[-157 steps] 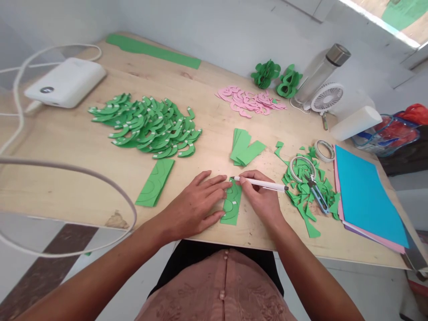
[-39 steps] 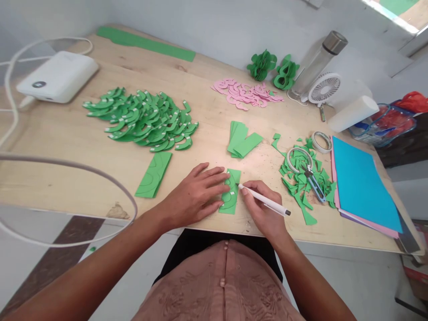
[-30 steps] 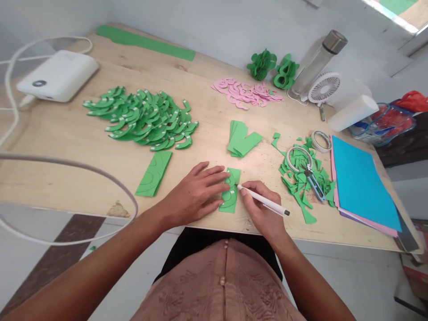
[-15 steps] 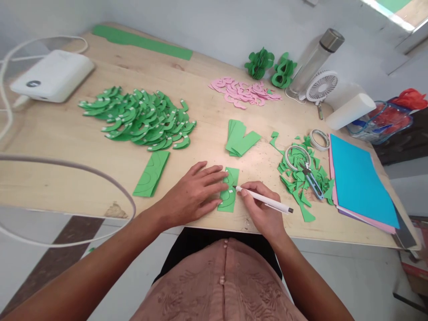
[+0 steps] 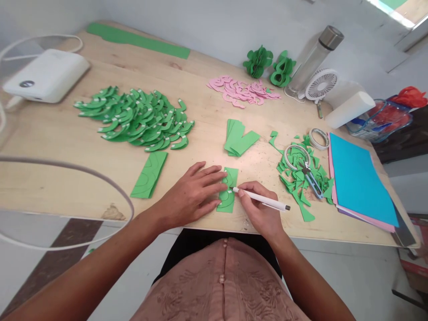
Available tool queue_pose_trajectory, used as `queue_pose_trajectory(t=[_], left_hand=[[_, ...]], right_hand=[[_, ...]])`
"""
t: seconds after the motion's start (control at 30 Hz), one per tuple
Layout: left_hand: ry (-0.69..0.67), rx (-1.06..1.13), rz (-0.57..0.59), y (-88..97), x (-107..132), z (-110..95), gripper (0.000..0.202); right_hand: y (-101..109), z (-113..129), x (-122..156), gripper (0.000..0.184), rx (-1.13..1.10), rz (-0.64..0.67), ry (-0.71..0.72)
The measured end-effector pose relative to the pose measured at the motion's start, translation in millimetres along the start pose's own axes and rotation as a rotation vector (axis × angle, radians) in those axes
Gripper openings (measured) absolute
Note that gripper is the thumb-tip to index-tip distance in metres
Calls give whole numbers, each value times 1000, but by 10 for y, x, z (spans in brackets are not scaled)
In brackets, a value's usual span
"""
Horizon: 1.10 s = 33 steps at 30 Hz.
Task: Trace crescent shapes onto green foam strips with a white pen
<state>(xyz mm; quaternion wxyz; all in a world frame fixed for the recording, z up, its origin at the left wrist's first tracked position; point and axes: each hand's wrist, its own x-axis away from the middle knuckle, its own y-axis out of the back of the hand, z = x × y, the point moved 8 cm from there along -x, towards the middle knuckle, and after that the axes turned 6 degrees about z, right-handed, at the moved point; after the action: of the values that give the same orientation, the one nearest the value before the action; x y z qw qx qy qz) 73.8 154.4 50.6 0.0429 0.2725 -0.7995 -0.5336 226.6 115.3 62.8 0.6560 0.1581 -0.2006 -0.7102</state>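
Whereas cut green pieces lie heaped, with an outlined strip nearby, the left hand's spread fingers steady a green card, tracing apparently unfinished; plain strips seemingly remain; the right hand grips a pen.

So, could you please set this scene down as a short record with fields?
left hand: resting partly on a marked green strip
right hand: holding a white pen, tip at the strip
left side: pile of curved green pieces
centre: loose green strips, pink cutouts
right side: green scraps, blue sheet
back right: white fan, bottle
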Motion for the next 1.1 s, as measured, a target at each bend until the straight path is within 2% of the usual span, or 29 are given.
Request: queue_pose_trajectory(t=[0.3, 1.1], left_hand=[[9, 3, 6, 5, -2, -5, 27], [0, 1, -9, -37, 34, 12, 28]], right_hand=[[-11, -1, -4, 13, 10, 12, -2], [39, -16, -35, 14, 17, -64, -8]])
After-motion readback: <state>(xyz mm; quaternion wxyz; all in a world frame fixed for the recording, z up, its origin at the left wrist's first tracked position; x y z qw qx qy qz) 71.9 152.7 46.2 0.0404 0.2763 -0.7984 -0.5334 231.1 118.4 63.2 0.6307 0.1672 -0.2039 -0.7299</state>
